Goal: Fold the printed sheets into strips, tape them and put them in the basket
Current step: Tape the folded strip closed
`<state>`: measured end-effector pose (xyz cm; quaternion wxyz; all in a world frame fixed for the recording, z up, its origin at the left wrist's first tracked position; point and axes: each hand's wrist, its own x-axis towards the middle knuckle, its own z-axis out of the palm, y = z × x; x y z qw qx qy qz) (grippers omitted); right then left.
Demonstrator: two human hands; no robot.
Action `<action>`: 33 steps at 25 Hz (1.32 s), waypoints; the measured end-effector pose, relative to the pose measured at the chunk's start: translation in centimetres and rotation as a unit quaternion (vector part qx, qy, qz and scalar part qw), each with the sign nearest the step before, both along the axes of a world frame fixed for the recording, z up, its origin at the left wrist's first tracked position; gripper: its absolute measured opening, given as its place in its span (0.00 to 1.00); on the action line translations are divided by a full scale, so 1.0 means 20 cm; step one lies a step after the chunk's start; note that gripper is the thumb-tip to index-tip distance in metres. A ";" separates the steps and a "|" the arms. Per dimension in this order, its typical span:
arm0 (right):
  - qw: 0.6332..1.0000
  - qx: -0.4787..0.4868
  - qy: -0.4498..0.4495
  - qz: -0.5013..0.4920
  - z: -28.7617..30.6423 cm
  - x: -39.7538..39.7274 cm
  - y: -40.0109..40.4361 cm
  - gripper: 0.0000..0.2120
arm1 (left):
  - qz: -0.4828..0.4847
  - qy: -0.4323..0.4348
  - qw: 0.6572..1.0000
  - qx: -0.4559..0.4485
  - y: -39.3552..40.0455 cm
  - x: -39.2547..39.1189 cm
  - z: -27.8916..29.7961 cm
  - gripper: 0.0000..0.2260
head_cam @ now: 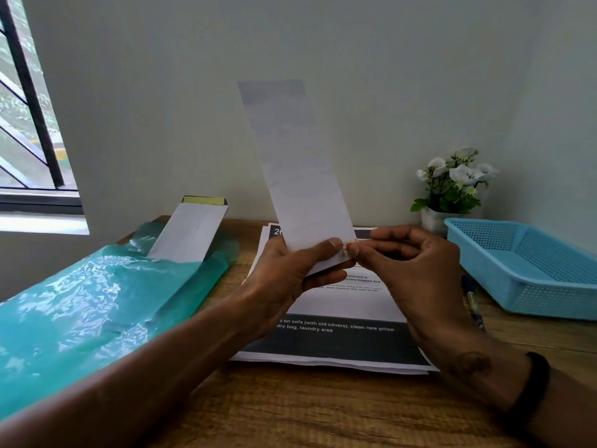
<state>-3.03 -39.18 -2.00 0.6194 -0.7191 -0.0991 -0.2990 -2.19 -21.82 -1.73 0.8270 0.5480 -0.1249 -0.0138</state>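
A folded white paper strip (290, 163) stands upright in front of me, above the desk. My left hand (290, 273) grips its lower end, thumb on the front. My right hand (416, 263) pinches a small piece of clear tape (347, 245) at the strip's lower right edge with thumb and forefinger. Beneath my hands lies a stack of printed sheets (339, 337) with dark bands and white text. A light blue mesh basket (529, 270) sits at the right of the desk; what is inside it cannot be seen.
A teal plastic bag (97, 305) with a white folded packet (190, 234) propped on it fills the left. A pen (473, 305) lies between the sheets and the basket. A potted white flower (452, 185) stands at the back right by the wall. The wooden desk (307, 409) extends toward me.
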 end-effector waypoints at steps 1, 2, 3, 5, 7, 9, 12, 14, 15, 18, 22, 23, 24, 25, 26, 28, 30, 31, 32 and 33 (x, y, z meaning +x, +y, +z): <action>1.000 -0.004 -0.002 -0.002 0.00 0.00 0.00 0.16 | 0.002 -0.009 1.000 0.010 0.00 -0.01 0.00 0.14; 1.000 -0.006 -0.004 -0.001 0.00 0.00 0.00 0.16 | 0.005 -0.014 1.000 0.018 0.00 -0.01 0.01 0.16; 1.000 -0.008 -0.006 0.000 0.00 0.00 0.00 0.16 | 0.008 -0.015 1.000 0.022 0.00 -0.01 0.01 0.18; 1.000 -0.010 -0.008 0.005 0.00 0.00 0.00 0.15 | 0.012 -0.011 1.000 0.025 0.00 -0.01 0.01 0.20; 1.000 -0.012 -0.009 0.006 0.00 0.00 0.00 0.15 | 0.016 -0.006 1.000 0.024 0.00 -0.01 0.00 0.17; 1.000 -0.015 -0.010 0.004 0.00 0.00 0.00 0.15 | 0.024 0.000 1.000 0.020 0.00 -0.01 0.00 0.15; 1.000 -0.014 -0.012 0.005 -0.01 0.00 0.00 0.16 | 0.037 -0.005 0.999 0.025 0.00 -0.01 0.00 0.14; 1.000 -0.020 -0.017 0.007 -0.01 0.00 0.00 0.16 | 0.052 -0.022 0.998 0.042 0.00 -0.01 0.00 0.10; 0.999 -0.028 -0.021 0.005 -0.01 0.00 0.00 0.16 | 0.062 -0.035 0.996 0.057 -0.01 -0.02 0.00 0.08; 0.998 -0.054 -0.035 -0.014 0.00 -0.01 0.01 0.17 | 0.097 -0.079 0.986 0.110 -0.02 -0.03 0.01 0.09; 0.992 -0.095 -0.072 -0.039 0.01 -0.02 0.01 0.17 | 0.121 -0.119 0.976 0.135 -0.02 -0.04 0.01 0.14; 0.990 -0.106 -0.077 -0.045 0.02 -0.02 0.01 0.18 | 0.126 -0.123 0.975 0.136 -0.02 -0.04 0.02 0.15; 0.989 -0.112 -0.079 -0.050 0.02 -0.02 0.01 0.18 | 0.127 -0.126 0.974 0.137 -0.02 -0.04 0.02 0.15; 0.989 -0.114 -0.077 -0.050 0.02 -0.02 0.00 0.20 | 0.124 -0.128 0.974 0.137 -0.02 -0.04 0.02 0.14; 0.990 -0.111 -0.070 -0.042 0.02 -0.01 0.00 0.23 | 0.121 -0.129 0.974 0.138 -0.02 -0.03 0.02 0.13; 0.995 -0.091 -0.044 0.003 0.03 0.00 -0.02 0.29 | 0.114 -0.126 0.975 0.140 -0.01 -0.03 0.01 0.12; 0.997 -0.051 -0.014 0.063 0.05 0.02 -0.04 0.29 | 0.107 -0.121 0.977 0.139 0.00 -0.02 0.01 0.12; 0.996 -0.027 0.001 0.087 0.05 0.03 -0.05 0.27 | 0.103 -0.119 0.978 0.137 0.00 -0.02 0.01 0.12; 0.994 -0.002 0.017 0.107 0.05 0.04 -0.05 0.25 | 0.100 -0.120 0.978 0.138 0.01 -0.01 0.01 0.11; 0.992 0.021 0.032 0.122 0.05 0.05 -0.06 0.24 | 0.095 -0.119 0.978 0.140 0.01 -0.01 0.00 0.11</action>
